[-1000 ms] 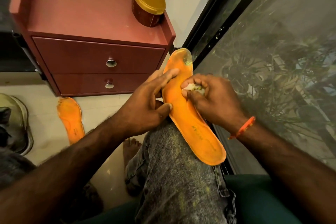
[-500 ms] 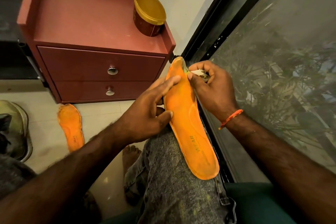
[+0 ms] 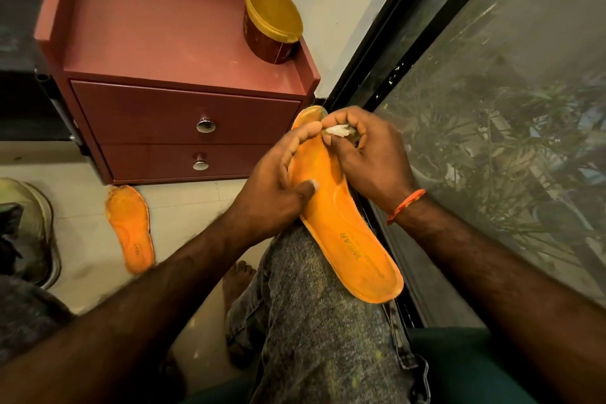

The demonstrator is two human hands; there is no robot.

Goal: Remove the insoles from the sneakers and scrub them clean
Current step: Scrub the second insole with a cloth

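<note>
**A:** From the head camera, where is the insole being cleaned?

**B:** The orange insole [image 3: 341,216] lies along the person's knee [image 3: 314,321], toe end pointing away toward the red drawer unit [image 3: 183,121]. The left hand [image 3: 278,187] holds it, thumb pressed on top, fingers stretched along the far edge. The right hand [image 3: 367,154] pinches a small whitish wad [image 3: 337,130] against the toe area.

**A:** How will it handle?

**B:** Light and bendy, I'd judge. Thin foam flexes under rubbing, so it is best braced at mid-length, close to the scrubbing spot.

**A:** And the other one?

**B:** A second insole [image 3: 131,226] lies on the floor [image 3: 190,203] beside the drawers. A yellow-lidded tub [image 3: 272,23] stands on top of the unit.
</note>
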